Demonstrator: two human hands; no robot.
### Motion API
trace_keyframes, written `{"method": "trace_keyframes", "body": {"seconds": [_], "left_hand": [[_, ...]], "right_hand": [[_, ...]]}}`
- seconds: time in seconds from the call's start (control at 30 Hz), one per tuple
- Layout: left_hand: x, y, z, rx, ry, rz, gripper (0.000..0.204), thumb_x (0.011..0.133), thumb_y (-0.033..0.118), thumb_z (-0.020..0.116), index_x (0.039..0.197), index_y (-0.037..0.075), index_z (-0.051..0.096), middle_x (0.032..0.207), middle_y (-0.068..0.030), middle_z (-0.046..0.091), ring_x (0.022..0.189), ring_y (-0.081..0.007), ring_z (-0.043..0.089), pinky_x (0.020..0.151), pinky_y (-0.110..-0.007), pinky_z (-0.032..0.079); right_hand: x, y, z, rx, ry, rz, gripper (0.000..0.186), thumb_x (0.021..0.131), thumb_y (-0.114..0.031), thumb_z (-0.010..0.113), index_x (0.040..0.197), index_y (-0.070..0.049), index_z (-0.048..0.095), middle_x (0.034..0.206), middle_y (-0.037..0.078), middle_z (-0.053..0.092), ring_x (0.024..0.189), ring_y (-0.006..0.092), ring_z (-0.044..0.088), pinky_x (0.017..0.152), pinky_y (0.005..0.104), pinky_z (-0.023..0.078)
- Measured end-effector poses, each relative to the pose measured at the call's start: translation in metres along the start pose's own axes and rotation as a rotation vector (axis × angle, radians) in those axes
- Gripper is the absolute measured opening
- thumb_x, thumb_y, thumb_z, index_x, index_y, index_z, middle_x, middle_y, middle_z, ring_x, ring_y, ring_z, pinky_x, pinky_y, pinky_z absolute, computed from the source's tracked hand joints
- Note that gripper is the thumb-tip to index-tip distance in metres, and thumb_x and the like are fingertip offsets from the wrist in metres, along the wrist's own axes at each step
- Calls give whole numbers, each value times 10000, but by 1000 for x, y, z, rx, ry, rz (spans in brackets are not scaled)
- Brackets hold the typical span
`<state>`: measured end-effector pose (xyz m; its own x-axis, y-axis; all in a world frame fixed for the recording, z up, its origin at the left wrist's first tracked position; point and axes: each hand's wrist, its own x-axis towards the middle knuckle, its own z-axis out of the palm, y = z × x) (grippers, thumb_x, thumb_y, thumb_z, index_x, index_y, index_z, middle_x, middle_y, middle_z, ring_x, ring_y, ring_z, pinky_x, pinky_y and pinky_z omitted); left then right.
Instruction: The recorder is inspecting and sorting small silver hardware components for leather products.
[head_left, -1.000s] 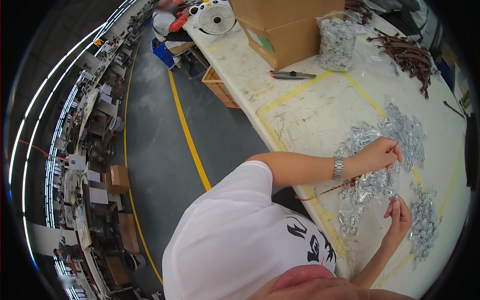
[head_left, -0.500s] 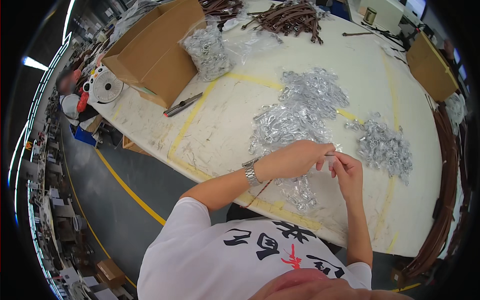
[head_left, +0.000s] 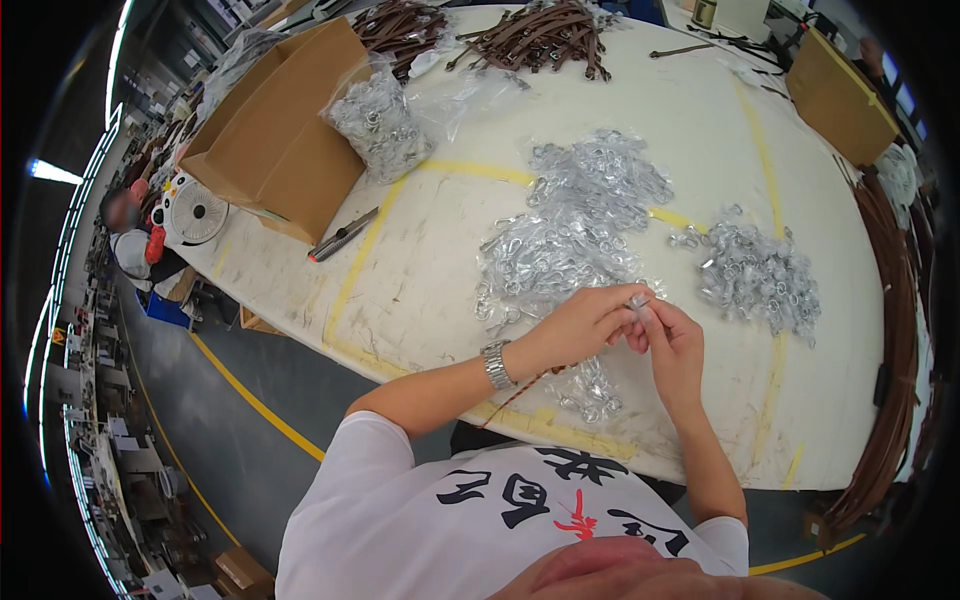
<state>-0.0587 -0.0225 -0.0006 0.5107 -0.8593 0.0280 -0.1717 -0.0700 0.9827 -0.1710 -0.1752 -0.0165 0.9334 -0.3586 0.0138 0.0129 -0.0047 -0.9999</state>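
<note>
Above the white table (head_left: 430, 270), my left hand (head_left: 585, 325) and right hand (head_left: 680, 355) are together pinching a small silvery piece (head_left: 638, 301), just nearer me than the plastic-wrapped metal snap hooks (head_left: 555, 252). Black and red lettering (head_left: 526, 498) is crossing my T-shirt (head_left: 350, 500).

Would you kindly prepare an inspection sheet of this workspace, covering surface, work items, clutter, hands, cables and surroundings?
Surface: white table, scuffed, marked with yellow tape.
Work items: large pile of bagged metal clips just beyond the hands; smaller pile to its right.
Clutter: utility knife; cardboard box; filled clear bag beside it; brown straps at the far side; fan.
Hands: left hand and right hand meet, pinching a small shiny piece, too small to identify.
Cables: thin reddish cord by the left wrist; whether it is a cable, cannot tell.
Surroundings: another person beyond the table's left end; grey floor with yellow lines.
</note>
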Motion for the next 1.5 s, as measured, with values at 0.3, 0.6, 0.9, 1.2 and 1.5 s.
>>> {"method": "trace_keyframes", "body": {"seconds": [0.3,0.6,0.9,1.2,1.5], "left_hand": [[3,-14,5,271,248,233,344,1013,-18,501,1329,31,627,789,-106,698,642,-189,624,634,-314,530],[10,-15,-4,92,143,-24,250,1080,108,518,1240,32,695,736,-7,647,616,-68,537,574,-249,454],[9,-13,-12,-83,176,-68,262,1111,187,509,1116,45,729,694,32,588,618,-42,499,595,-229,427],[6,-16,-10,-130,232,14,274,1113,178,484,1122,28,713,697,18,583,623,-65,524,639,-245,455],[6,0,-24,-290,238,-109,256,1095,176,513,1083,21,716,707,15,628,617,-42,523,569,-226,406]], "right_hand": [[0,-5,15,-275,79,-203,227,1043,-35,605,1226,41,714,862,73,690,634,107,563,584,259,478],[20,-27,-51,-726,357,-291,193,990,-52,662,1163,1,730,967,106,718,763,227,676,671,355,535],[112,-22,-50,-1162,124,-555,184,939,-92,682,1106,-75,759,1087,127,723,1054,334,676,867,449,556],[206,37,-13,-1442,-82,-543,157,841,-178,706,890,-29,717,936,196,718,883,373,720,742,480,588],[178,-5,-13,-1202,-90,-450,179,849,-174,688,872,4,683,810,180,706,748,303,723,691,440,579]]}}
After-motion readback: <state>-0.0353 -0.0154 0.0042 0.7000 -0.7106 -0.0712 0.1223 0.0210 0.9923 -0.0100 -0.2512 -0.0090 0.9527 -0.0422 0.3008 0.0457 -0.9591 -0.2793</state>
